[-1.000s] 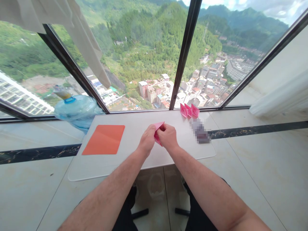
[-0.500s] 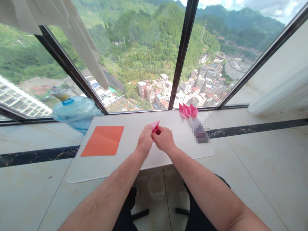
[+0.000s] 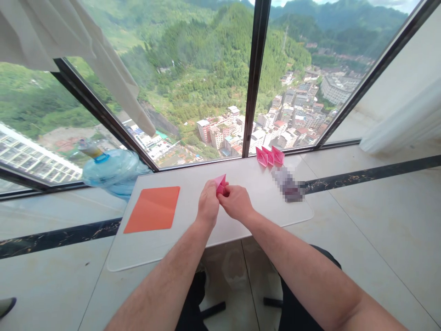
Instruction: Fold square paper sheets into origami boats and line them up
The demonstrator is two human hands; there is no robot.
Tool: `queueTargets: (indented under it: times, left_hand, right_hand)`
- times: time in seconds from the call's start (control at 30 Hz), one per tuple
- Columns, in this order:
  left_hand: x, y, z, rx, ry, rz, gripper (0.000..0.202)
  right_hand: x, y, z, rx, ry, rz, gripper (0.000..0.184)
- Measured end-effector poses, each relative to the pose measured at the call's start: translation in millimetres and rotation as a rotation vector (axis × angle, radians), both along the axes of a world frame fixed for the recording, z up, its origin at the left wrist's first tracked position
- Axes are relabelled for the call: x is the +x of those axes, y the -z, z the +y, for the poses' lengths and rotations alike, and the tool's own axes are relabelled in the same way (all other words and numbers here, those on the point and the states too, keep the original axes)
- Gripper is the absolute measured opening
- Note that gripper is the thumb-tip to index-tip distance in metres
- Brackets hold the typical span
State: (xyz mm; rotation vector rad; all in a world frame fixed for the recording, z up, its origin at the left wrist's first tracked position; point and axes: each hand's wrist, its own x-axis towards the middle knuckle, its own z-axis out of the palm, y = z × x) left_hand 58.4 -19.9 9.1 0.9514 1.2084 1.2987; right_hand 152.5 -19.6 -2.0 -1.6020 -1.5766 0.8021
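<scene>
Over the table (image 3: 189, 195), folded pink paper (image 3: 220, 182) is clamped by the fingers of left hand (image 3: 208, 205) and right hand (image 3: 238, 202); orange paper (image 3: 152, 209) is laid near the left edge.

Left hand (image 3: 208, 202) and right hand (image 3: 237, 202) are filling the dial's centre, gripping pink paper (image 3: 220, 182); the white table (image 3: 190, 197) is offering one lane toward nine o'clock, reaching orange paper (image 3: 153, 210) lying flat past it; another is running toward three, ending at a pixelated object (image 3: 288, 185); upright pink folded pieces (image 3: 270, 157) are obstructing two; window glass (image 3: 213, 92) is walling off twelve, its black post (image 3: 254, 78) rising at one; a blue water jug (image 3: 112, 171) is blocking beyond the table's ten-o'clock corner; the left forearm (image 3: 172, 271) is barring seven, the right forearm (image 3: 292, 257) four.
</scene>
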Motion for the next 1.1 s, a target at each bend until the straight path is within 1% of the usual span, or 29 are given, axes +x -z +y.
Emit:
queueTargets:
  times: [0.1,0.2,0.33,0.47,0.57,0.63,0.7,0.8,0.83,0.87,0.93,1.0,1.03,1.1]
  left_hand:
    - [3.1,-1.3,0.2,-0.004,-0.019,-0.005,0.029]
    - [5.3,-0.2,1.7,-0.011,-0.028,-0.030,0.028]
    - [4.9,6.2,3.2,-0.026,-0.032,-0.075,0.025]
    - [4.3,12.5,3.3,-0.052,-0.079,-0.055,0.027]
    - [1.9,9.5,4.7,-0.094,-0.072,-0.128,0.029]
    - [-4.2,3.3,6.6,-0.094,-0.002,-0.169,0.030]
    - [-14.6,-4.0,8.6,-0.073,0.141,-0.144,0.034]
    - [-32.9,-11.0,10.5,-0.081,0.312,0.005,0.051]
    - [-37.9,-11.7,10.7,-0.069,0.371,0.044,0.053]
    - [-41.8,-11.5,10.8,-0.047,0.397,0.074,0.049]
    - [-45.9,-10.0,11.2,-0.023,0.364,0.092,0.038]
    - [-46.3,-8.4,12.7,-0.039,0.248,0.031,0.033]
    - [-45.7,-7.8,13.9,-0.058,0.186,-0.022,0.033]
    - [-44.0,-7.3,16.7,-0.091,0.091,-0.131,0.033]
  right_hand:
    - [0.5,-0.8,1.6,0.012,-0.007,-0.017,0.029]
    - [3.0,-1.9,2.5,0.017,-0.025,-0.015,0.030]
    - [8.3,-3.8,0.6,-0.008,-0.085,-0.020,0.024]
    - [9.8,-7.8,-0.6,-0.037,-0.073,-0.068,0.022]
    - [11.9,-10.4,1.6,-0.044,-0.072,-0.044,0.023]
    - [16.5,-11.1,4.1,-0.049,-0.098,-0.007,0.025]
    - [23.2,-11.0,6.5,-0.076,-0.160,0.015,0.027]
    - [32.8,-10.6,7.9,-0.137,-0.234,-0.013,0.026]
    - [34.9,-10.6,7.7,-0.149,-0.242,-0.019,0.025]
    - [36.5,-10.8,7.3,-0.146,-0.238,-0.014,0.024]
    - [38.6,-11.6,6.2,-0.074,-0.194,0.036,0.018]
    - [40.0,-12.4,5.2,0.029,-0.141,0.150,0.015]
    - [40.7,-12.6,4.7,0.053,-0.136,0.226,0.020]
    - [41.7,-11.7,3.7,0.001,-0.178,0.388,0.035]
